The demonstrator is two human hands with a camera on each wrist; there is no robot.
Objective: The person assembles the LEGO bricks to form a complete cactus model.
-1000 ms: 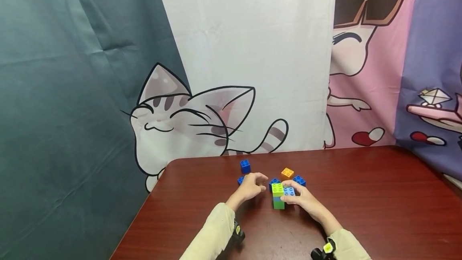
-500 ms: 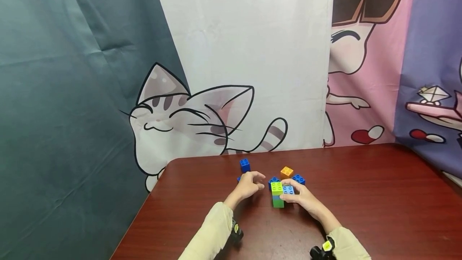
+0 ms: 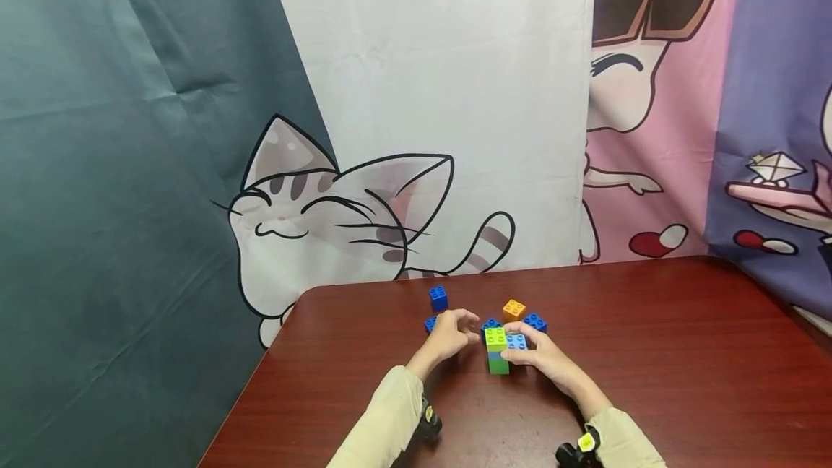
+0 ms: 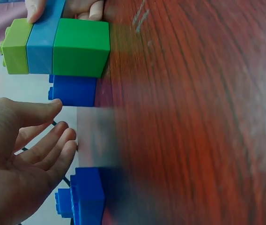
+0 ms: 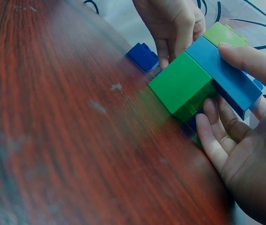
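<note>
A small stack (image 3: 497, 351) of toy bricks stands upright on the reddish-brown desk (image 3: 650, 367): a lime brick (image 3: 496, 338) on top, a light blue brick (image 4: 40, 51) in the middle with one end jutting out to the stack's right, and a green brick (image 4: 81, 47) at the bottom. The right hand (image 3: 544, 357), to the right of the stack, pinches the jutting light blue brick, thumb on the near face and the other fingers on the far side. To the left of the stack is the left hand (image 3: 451, 333) — apart from it, fingers loosely curved, a wide gap between thumb and fingertips. Just behind the stack sits a middle blue brick (image 3: 490, 325); whether the left thumb touches it I cannot tell. Behind the stack and to its right lie an orange brick (image 3: 513, 310) and a right-hand blue brick (image 3: 535, 322). On the stack's left, past the left hand, are a partly covered blue brick (image 3: 430, 324) and, farther back, an outer blue brick (image 3: 438, 298). Well beyond the stack hangs a printed backdrop (image 3: 455, 92) — a smiling cartoon cat (image 3: 318, 237) shows on it, to the stack's left.
</note>
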